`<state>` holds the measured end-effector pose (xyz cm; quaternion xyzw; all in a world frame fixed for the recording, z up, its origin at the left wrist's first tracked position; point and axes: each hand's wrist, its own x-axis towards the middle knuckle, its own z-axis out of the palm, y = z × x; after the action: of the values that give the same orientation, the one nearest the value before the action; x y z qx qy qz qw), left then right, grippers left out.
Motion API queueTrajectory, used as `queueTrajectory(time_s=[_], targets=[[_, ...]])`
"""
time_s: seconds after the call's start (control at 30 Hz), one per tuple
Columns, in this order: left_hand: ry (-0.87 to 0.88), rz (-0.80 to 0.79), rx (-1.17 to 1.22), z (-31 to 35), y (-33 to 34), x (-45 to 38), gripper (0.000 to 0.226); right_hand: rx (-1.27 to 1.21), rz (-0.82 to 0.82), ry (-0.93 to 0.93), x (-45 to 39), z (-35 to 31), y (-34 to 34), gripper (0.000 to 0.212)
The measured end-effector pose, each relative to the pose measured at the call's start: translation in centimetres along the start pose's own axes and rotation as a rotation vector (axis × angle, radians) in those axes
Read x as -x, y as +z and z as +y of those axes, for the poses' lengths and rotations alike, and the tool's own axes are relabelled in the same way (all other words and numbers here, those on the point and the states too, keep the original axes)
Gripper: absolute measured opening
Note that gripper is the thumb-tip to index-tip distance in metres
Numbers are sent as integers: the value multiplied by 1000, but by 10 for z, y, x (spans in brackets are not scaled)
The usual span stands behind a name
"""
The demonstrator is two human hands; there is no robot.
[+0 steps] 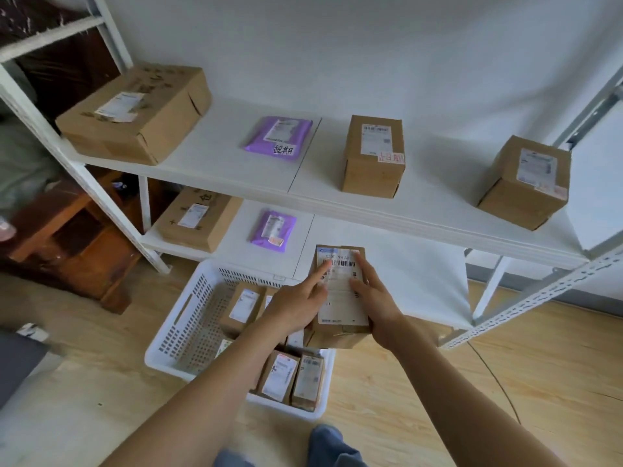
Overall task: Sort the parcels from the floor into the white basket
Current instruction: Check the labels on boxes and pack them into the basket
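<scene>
Inside white basket: cardboard parcels

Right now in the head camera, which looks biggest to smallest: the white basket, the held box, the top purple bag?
1. white basket
2. held box, though nearness to the camera enlarges it
3. top purple bag, farther away, so unsure

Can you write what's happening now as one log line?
hands: left hand and right hand hold cardboard parcel | place: above white basket | basket: holds parcels

White shelf rack — brown boxes and purple mailers on it; dark wooden furniture at left.
</scene>
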<state>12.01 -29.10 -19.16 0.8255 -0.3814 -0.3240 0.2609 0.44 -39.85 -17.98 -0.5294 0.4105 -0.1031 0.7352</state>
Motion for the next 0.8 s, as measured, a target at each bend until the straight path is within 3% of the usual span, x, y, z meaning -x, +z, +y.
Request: queueTrajectory(time_s=[0.47,0.8], targets=[[-22,-316,150,-194,-162,-32,49,-193,117,63,-67,40,226,46],[-15,-419,203,-261,-182,-65,52,-159,171,134,-106,77,270,48]])
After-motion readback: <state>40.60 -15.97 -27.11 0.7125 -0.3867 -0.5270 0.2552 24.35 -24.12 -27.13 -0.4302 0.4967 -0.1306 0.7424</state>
